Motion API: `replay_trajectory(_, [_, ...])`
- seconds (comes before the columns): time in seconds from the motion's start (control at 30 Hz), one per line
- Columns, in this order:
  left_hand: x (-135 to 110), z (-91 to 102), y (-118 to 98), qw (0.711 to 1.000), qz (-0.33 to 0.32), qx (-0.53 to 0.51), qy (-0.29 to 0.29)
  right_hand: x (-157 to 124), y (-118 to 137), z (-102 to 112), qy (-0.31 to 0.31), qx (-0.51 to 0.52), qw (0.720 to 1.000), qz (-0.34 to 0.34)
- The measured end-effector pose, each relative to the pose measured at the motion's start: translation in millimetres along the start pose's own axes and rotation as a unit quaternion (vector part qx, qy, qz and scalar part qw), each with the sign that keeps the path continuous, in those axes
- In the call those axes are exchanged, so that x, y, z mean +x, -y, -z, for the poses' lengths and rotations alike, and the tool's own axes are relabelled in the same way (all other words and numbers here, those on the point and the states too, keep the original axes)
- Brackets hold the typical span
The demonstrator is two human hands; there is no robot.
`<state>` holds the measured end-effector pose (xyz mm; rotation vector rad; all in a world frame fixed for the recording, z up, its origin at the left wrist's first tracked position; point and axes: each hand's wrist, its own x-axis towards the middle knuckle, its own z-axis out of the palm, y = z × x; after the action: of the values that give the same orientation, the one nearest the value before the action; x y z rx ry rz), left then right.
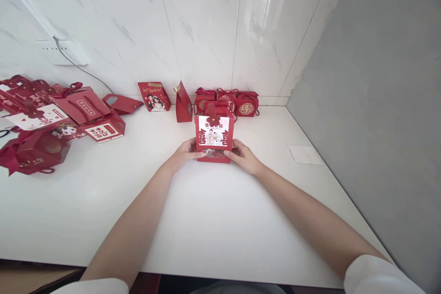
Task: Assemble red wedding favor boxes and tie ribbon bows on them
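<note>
A red gift box (214, 138) with a white printed front panel and a red flap on top stands upright on the white table (220, 220), in the middle. My left hand (184, 152) grips its lower left side with fingers curled against it. My right hand (244, 155) grips the lower right side the same way. Both forearms reach in from the near edge.
A pile of red boxes and flat red packs (51, 124) lies at the left. Along the tiled back wall stand a red card (154, 96), a tall red bag (183, 103) and several small red boxes (227, 100). A white paper (305, 154) lies right, near the grey wall.
</note>
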<state>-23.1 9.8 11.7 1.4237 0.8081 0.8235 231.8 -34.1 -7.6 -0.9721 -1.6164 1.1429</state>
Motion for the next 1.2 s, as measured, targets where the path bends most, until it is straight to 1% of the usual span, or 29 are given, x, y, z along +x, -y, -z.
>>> replay_trajectory(0.43, [0, -0.9, -1, 1.000, 0.007, -0.007, -0.002, -1, 0, 1, 0.002, -0.001, 1.000, 0.012])
replay_trajectory(0.8, [0, -4.5, -2, 1.000, 0.014, -0.002, -0.018, -1, -4, 1, -0.010, -0.014, 1.000, -0.003])
replay_trajectory(0.87, [1, -5.3, -1, 1.000, 0.005, 0.003, -0.024, -1, -3, 0, -0.016, -0.005, 1.000, 0.007])
replay_trajectory(1.03, [5, -2.7, 8, 0.996, -0.020, 0.012, -0.081, -1, -2, 0, -0.007, -0.010, 0.999, 0.050])
replay_trajectory(1.2, [6, -0.6, 12, 0.996, -0.022, 0.006, -0.084, 1, -9, 1, -0.003, -0.026, 0.997, 0.068])
